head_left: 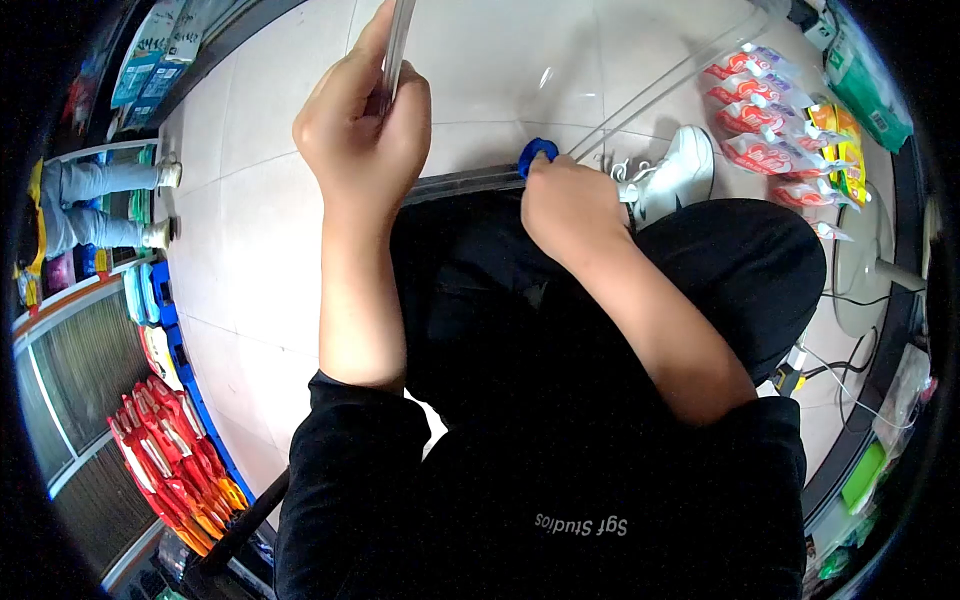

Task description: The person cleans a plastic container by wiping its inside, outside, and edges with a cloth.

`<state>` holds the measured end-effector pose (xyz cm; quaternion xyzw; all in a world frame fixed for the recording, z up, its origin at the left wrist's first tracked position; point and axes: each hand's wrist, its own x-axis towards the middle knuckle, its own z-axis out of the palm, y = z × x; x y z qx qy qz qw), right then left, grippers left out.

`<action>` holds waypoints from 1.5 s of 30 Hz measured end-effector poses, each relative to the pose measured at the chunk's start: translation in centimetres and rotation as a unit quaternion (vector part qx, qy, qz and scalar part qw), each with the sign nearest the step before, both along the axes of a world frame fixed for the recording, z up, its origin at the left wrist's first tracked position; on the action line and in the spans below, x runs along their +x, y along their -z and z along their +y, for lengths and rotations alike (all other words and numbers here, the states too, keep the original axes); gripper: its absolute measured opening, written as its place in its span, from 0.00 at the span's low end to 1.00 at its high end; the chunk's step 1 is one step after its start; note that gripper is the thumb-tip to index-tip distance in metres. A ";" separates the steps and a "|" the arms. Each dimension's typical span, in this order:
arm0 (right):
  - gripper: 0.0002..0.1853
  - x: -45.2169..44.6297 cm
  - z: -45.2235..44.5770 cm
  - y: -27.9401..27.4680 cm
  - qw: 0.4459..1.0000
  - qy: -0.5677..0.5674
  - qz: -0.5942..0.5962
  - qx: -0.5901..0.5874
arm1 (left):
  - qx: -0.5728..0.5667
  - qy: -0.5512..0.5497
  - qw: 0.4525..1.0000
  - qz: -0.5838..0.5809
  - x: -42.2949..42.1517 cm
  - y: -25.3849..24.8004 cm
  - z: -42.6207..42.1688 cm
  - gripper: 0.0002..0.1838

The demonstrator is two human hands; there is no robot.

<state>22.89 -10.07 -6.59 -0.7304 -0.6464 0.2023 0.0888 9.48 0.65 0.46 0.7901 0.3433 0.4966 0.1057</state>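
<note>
A clear, see-through panel [397, 45] with thick edges stands in front of my knees. My left hand [365, 125] is closed around its left edge, thumb and fingers on either side. At the panel's lower right corner, my right hand [575, 205] is closed on a blue cloth [537, 155], which rests against the edge. Most of the cloth is hidden under my fingers. My white shoe [675, 175] is just beyond the right hand.
Red-and-white pouches [760, 120] and a yellow packet [845, 150] lie on the right. Cables [850, 365] trail near a grey round base [865, 260]. Stacked red packages [175, 465] are on the left, and a person in jeans [105, 205] stands by shelves. Pale tiles [240, 250] cover the floor.
</note>
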 end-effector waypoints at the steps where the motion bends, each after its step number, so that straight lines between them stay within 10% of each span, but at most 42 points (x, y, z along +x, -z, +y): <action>1: 0.12 0.3 -0.2 0.2 1.000 -0.001 -0.004 0.005 | 0.006 -0.005 1.000 -0.011 0.0 0.0 0.0 0.20; 8: 0.13 3.8 -0.7 -2.2 0.981 0.089 0.062 0.161 | -0.005 -0.062 0.996 -0.058 -0.9 -0.8 0.4 0.21; 11: 0.15 5.0 2.2 -4.2 0.828 0.209 0.482 0.195 | -0.056 -0.066 0.987 -0.136 -1.4 -1.0 1.1 0.24; 16: 0.10 2.3 8.1 -9.6 0.633 0.124 0.666 0.376 | -0.067 -0.068 0.987 -0.133 -2.0 -1.1 1.4 0.26; 19: 0.09 2.4 12.6 -7.6 0.800 0.019 0.379 0.464 | -0.073 -0.046 0.986 -0.143 -1.8 -0.7 1.3 0.26; 23: 0.08 0.9 14.2 -3.9 0.844 -0.006 0.179 0.506 | -0.061 -0.012 0.988 -0.145 -2.0 -0.2 1.2 0.28; 30: 0.13 -4.6 11.9 3.7 0.904 0.010 0.214 0.371 | -0.101 0.021 0.975 -0.199 -2.2 -0.6 1.1 0.28; 42: 0.15 -4.8 6.8 -1.1 0.929 -0.164 0.214 0.255 | -0.104 0.052 0.977 -0.178 -2.1 -0.2 1.8 0.29; 45: 0.17 -2.4 5.2 -3.6 0.950 -0.181 0.246 0.067 | -0.108 0.037 0.980 -0.161 -1.5 -0.8 1.1 0.28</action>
